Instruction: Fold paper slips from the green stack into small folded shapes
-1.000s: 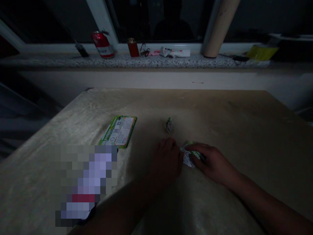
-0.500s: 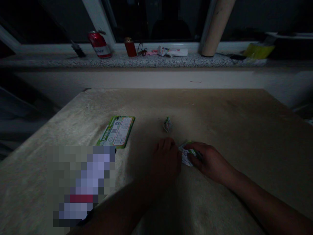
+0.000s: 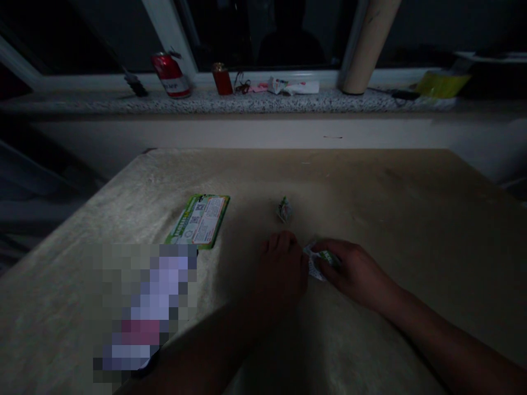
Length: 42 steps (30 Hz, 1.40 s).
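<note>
A small green-and-white printed wrapper (image 3: 315,267), creased and flat on the table, lies between my two hands. My right hand (image 3: 349,269) pinches it from the right between thumb and fingers. Against its left edge rests my left hand (image 3: 282,269), fingers curled down and closed; shadow hides most of its fingertips. A crumpled bit of similar printed wrapper (image 3: 284,209) sits just beyond my left hand. Farther left lies a flat green printed packet (image 3: 200,220) with small print and square codes facing up.
A pixelated long pale object (image 3: 152,302) lies left of my left forearm on the table (image 3: 391,192). Along the speckled windowsill (image 3: 206,104) stand a red can (image 3: 171,77), a red cylinder (image 3: 223,80), a cardboard tube (image 3: 368,49) and a yellow item (image 3: 442,85).
The view has shifted slightly, so everything sits a little farther right. Both hands stay at the wrapper, with hardly any movement against the table.
</note>
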Available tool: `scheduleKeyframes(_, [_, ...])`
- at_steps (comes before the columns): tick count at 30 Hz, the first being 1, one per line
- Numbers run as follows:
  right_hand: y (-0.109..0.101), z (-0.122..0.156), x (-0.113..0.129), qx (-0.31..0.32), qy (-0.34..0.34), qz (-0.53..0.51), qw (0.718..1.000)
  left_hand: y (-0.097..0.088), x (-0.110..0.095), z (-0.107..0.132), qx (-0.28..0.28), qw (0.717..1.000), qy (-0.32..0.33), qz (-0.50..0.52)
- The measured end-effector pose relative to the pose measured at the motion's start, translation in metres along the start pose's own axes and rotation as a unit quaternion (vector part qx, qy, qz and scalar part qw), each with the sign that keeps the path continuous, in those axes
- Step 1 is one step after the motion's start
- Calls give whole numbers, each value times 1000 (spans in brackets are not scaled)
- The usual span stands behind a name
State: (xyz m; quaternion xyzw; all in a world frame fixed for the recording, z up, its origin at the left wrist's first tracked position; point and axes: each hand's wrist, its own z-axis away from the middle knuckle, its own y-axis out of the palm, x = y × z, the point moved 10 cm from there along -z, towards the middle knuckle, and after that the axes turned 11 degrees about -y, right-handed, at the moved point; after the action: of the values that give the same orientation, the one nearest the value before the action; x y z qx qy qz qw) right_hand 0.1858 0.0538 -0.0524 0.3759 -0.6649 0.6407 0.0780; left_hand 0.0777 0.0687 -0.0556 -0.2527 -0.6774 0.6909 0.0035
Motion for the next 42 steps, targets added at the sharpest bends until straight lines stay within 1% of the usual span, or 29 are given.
scheduleKeyframes(3, [0, -1, -3, -3, 33, 18, 999, -1, 0, 0, -3, 1000, 2, 1])
scheduleKeyframes(6, [1, -2, -6, -10, 46, 34, 998, -1, 0, 1, -6, 1000, 1, -2])
scheduleKeyframes(15, [0, -3, -6, -25, 44, 22, 999, -2, -1, 1, -4, 1000, 9, -1])
scheduleKeyframes(21, [-1, -4, -6, -21, 50, 19, 998, -6, 5, 2, -13, 999, -8, 40])
scheduleKeyframes(25, [1, -5, -5, -12, 45, 28, 999, -8, 10, 1, -7, 999, -20, 48])
scheduleKeyframes(31, [4, -7, 0, 23, 41, 71, 996, -11, 13, 1, 6, 999, -9, 39])
scheduleKeyframes(38, [5, -8, -1, 26, 51, 76, 995, -9, 20, -1, 7, 999, -7, 39])
scheduleKeyframes(42, [5, -8, -4, 22, 41, 41, 998, -7, 20, -2, 19, 999, -13, 49])
